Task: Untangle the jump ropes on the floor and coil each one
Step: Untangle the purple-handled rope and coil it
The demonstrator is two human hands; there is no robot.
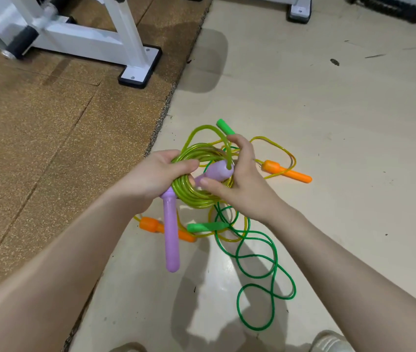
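Note:
My left hand (156,174) grips a coil of lime-green rope (194,191) above the floor; one purple handle (170,237) hangs down from it. My right hand (237,179) holds the other purple handle (218,170) against the coil, a rope strand running over its fingers. Below on the floor lie two other ropes, tangled. A yellow rope (281,146) has an orange handle (287,171) at the right and another orange handle (151,224) at the left. A dark green rope (260,275) loops toward me, with a green handle (208,226) below the coil and another green handle (224,126) behind my right hand.
A brown cork-like mat (49,148) covers the floor at the left, its edge running diagonally. A white exercise-machine frame (125,44) with black-edged feet stands on it. Another white foot (299,11) stands at the top right. My shoes (328,341) show at the bottom.

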